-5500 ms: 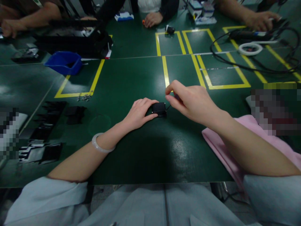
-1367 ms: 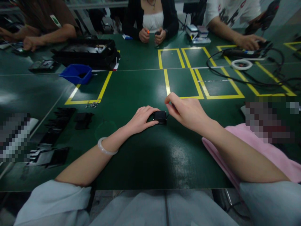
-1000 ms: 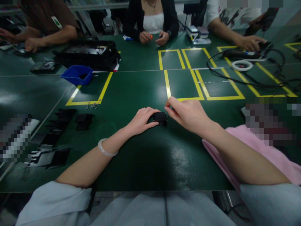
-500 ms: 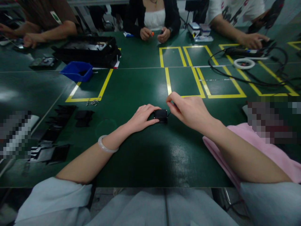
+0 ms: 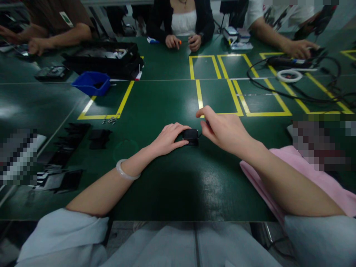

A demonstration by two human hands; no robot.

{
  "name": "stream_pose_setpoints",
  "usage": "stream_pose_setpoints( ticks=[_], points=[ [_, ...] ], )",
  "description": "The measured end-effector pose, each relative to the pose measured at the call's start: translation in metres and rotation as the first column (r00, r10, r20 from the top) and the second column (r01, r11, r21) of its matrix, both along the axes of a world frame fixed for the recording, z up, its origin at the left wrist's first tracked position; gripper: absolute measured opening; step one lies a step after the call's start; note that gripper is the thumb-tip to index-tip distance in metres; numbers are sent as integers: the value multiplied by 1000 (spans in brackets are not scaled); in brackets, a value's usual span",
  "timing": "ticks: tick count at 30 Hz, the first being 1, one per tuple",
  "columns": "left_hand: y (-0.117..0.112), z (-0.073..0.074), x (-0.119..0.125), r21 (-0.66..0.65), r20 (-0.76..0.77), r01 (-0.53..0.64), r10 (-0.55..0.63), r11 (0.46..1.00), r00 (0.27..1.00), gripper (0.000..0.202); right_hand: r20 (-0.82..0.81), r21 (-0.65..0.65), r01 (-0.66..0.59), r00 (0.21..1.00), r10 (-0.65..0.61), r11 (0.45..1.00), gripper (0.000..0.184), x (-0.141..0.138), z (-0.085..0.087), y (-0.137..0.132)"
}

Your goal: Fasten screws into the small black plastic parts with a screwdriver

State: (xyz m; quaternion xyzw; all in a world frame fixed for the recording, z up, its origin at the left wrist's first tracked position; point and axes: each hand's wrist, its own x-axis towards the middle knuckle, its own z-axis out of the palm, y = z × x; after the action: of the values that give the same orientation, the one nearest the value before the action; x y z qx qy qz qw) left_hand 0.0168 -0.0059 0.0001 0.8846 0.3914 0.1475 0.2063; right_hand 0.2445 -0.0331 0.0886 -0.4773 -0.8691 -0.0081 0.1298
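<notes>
A small black block-shaped part [image 5: 191, 136] lies on the green table in front of me. My left hand [image 5: 170, 139] grips its left side, with the thumb along the near edge and the fingers on the far edge. At the block's right side is my right hand [image 5: 219, 128], its fingers curled around a thin dark tool [image 5: 200, 135] whose shaft points at that side. The index finger is raised a little from the thumb. Most of the tool is hidden in the hand, so its exact kind cannot be made out.
To the left are small screws [image 5: 110, 120], a stack of black parts [image 5: 99, 138], a row of black pieces [image 5: 69, 141] and a blue bin [image 5: 91, 83]. A pink cloth [image 5: 300, 167] lies under my right forearm. Cables [image 5: 294, 95] are at the far right. Several people sit opposite.
My right index finger has lifted and opened away from the thumb. The left hand and the black block stay in place.
</notes>
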Motion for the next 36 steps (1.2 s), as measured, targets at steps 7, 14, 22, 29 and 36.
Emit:
stream_pose_setpoints(
  ticks=[7, 14, 22, 29, 36],
  points=[
    [0, -2, 0, 19, 10, 2, -2, 1000, 1000, 50, -19, -5, -18, 1000, 18, 1000, 29, 3, -1, 0],
    [-1, 1, 1, 11, 0, -14, 14, 1000, 1000, 52, 4, -4, -10, 1000, 10, 1000, 29, 3, 0, 1],
    [0, -4, 0, 47, 12, -2, 1, 999, 1000, 50, 34, -1, -13, 999, 14, 1000, 31, 4, 1, 0],
    [1, -3, 0, 28, 2, -6, 6, 1000, 1000, 49, 7, -16, -19, 1000, 19, 1000, 31, 3, 1, 1],
    [1, -5, -1, 41, 14, -3, 3, 999, 1000, 50, 47, -13, -10, 999, 11, 1000, 31, 5, 2, 0]
  ],
)
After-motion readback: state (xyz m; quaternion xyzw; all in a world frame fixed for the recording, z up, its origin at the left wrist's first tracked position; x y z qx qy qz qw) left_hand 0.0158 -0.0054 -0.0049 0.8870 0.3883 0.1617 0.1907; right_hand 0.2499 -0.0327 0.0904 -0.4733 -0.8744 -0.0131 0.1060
